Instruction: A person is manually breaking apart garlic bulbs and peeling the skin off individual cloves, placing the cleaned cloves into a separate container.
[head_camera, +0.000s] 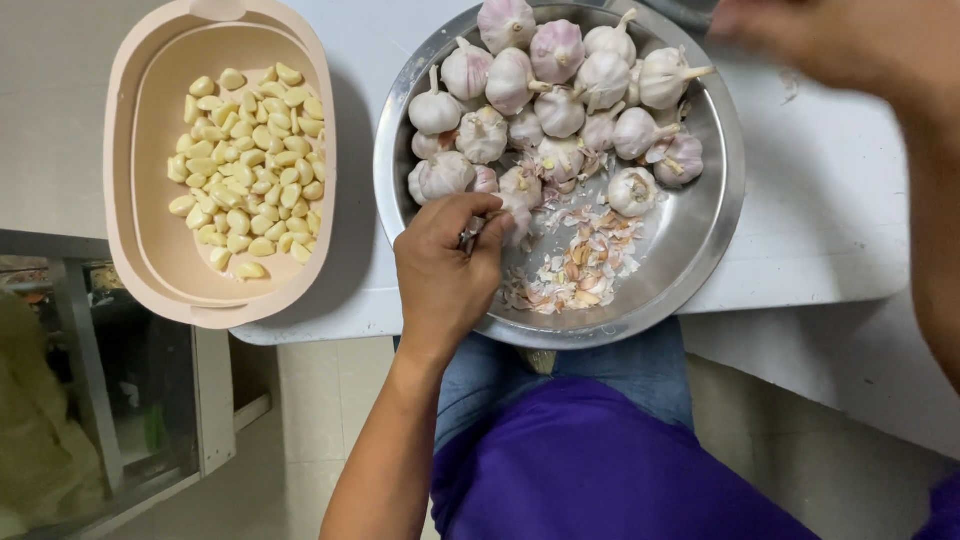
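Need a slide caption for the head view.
Left hand picks at garlic in a steel bowl, peeled cloves alongside.

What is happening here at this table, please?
A person is working with garlic. The left hand reaches into a round metal bowl and closes on something small at the edge of the pile of whole garlic bulbs. Loose papery skins lie in the bowl bottom. A beige tub beside it holds peeled cloves. The right hand is blurred above the bowl's far edge.
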